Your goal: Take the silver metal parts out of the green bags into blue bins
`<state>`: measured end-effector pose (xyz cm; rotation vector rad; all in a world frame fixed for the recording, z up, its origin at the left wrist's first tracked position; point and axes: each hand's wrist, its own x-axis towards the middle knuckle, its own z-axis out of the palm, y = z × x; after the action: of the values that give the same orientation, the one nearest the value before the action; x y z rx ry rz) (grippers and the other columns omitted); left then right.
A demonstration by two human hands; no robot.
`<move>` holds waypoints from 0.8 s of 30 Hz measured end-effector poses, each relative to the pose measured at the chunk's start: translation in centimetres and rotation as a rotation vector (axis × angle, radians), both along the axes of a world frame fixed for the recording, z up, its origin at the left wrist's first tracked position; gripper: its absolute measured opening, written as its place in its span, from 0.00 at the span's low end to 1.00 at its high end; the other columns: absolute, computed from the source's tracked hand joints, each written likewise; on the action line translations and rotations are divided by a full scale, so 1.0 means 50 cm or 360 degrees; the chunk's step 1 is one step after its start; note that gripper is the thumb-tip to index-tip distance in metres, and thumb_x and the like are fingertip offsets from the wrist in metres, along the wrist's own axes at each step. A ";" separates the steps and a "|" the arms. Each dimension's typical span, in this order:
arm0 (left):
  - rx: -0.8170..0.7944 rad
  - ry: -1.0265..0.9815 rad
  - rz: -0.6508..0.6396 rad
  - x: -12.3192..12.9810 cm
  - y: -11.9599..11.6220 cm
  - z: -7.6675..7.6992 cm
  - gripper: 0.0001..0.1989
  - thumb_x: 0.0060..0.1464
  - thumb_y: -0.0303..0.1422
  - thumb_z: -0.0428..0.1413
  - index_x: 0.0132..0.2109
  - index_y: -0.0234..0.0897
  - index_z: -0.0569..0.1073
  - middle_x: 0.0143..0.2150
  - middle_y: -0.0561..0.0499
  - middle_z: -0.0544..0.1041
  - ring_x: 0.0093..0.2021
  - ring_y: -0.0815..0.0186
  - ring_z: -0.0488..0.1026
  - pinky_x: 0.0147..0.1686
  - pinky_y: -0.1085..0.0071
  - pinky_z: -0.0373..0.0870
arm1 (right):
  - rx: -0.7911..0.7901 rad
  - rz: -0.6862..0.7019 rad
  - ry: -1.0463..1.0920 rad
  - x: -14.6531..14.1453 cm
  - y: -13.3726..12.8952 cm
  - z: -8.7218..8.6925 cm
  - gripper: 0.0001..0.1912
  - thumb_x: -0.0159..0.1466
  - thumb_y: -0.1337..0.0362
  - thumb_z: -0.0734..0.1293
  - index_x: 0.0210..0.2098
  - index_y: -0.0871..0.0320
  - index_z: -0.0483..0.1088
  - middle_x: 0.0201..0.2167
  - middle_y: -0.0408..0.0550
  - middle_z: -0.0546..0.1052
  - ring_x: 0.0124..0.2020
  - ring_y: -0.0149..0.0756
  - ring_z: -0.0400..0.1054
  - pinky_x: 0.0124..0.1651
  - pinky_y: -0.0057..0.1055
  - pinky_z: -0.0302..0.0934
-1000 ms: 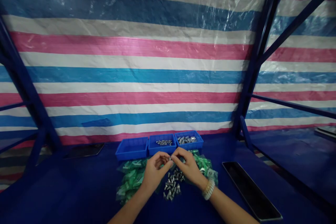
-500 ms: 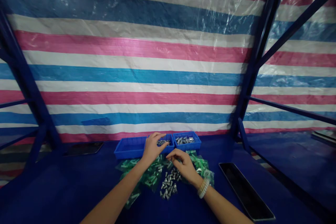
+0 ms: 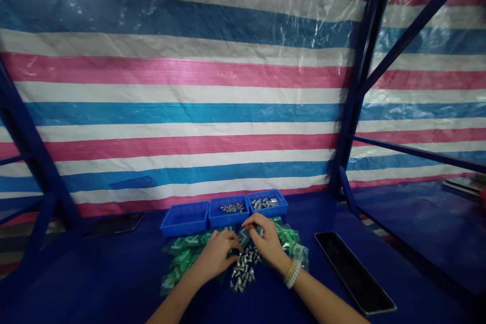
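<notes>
Small metal fasteners (image 3: 241,269) lie in a loose heap on the blue counter (image 3: 94,273). Left of the heap, the left hand (image 3: 216,255) rests palm down on green plastic packets (image 3: 182,255), fingers curled at the heap's edge. Beyond the heap stand three blue trays (image 3: 229,211). Right of the heap, the right hand (image 3: 266,243) arches half-closed, wrist angled inward. Whether either hand grips anything cannot be seen.
</notes>
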<state>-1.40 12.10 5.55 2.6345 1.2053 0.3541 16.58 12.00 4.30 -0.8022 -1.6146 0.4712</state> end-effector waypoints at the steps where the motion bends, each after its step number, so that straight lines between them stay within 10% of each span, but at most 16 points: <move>1: 0.0002 -0.0058 0.0025 0.001 0.001 -0.002 0.07 0.50 0.27 0.60 0.38 0.43 0.78 0.41 0.52 0.77 0.46 0.58 0.71 0.43 0.66 0.58 | 0.0005 -0.0004 -0.0007 0.001 0.000 0.001 0.12 0.59 0.75 0.60 0.31 0.58 0.74 0.27 0.45 0.75 0.30 0.34 0.69 0.36 0.29 0.61; 12: -0.0513 -0.1490 0.0194 -0.004 0.006 0.019 0.11 0.45 0.35 0.63 0.33 0.35 0.71 0.24 0.56 0.69 0.26 0.68 0.66 0.28 0.74 0.62 | 0.0055 0.0264 -0.0141 -0.002 -0.016 0.023 0.11 0.60 0.71 0.64 0.41 0.57 0.73 0.33 0.47 0.76 0.33 0.35 0.70 0.39 0.31 0.64; 24: -0.0646 -0.1630 0.0113 0.007 -0.006 0.004 0.15 0.42 0.37 0.66 0.35 0.35 0.71 0.24 0.57 0.68 0.25 0.71 0.64 0.26 0.75 0.61 | 0.0032 0.0250 -0.0123 0.003 -0.035 0.046 0.02 0.62 0.66 0.66 0.33 0.57 0.72 0.29 0.45 0.73 0.32 0.35 0.67 0.37 0.31 0.61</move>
<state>-1.03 11.81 5.75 1.6466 0.8576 1.1400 16.72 10.26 6.59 -0.6884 -1.7596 0.5402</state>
